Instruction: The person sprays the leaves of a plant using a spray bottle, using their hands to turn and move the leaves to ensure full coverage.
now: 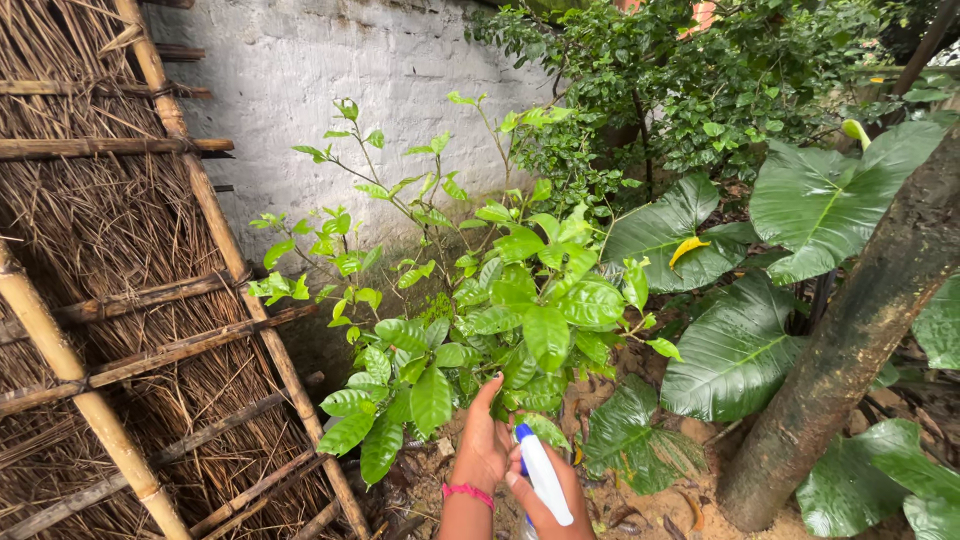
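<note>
1. I see a white spray bottle (543,478) with a blue nozzle tip at bottom centre, tilted so the nozzle points up and away toward the shrub. I judge this angle aims the nozzle at the leaves.
2. My right hand (548,505) has its fingers clamped round the bottle body from below; the lower part of the bottle is out of frame.
3. My left hand (484,445), a pink band at the wrist, reaches just beside the nozzle. Its fingers are together and extended into the lowest leaves, touching them, apparently steadying or parting foliage.
4. The leafy green shrub (500,300) stands directly ahead, its leaves looking glossy.
5. To the left, a thatch-and-bamboo fence (110,330) leans close to the shrub.
6. Behind, a whitewashed wall (330,90).
7. To the right, broad large leaves (735,350) and a slanted tree trunk (850,340), well apart from both hands.
</note>
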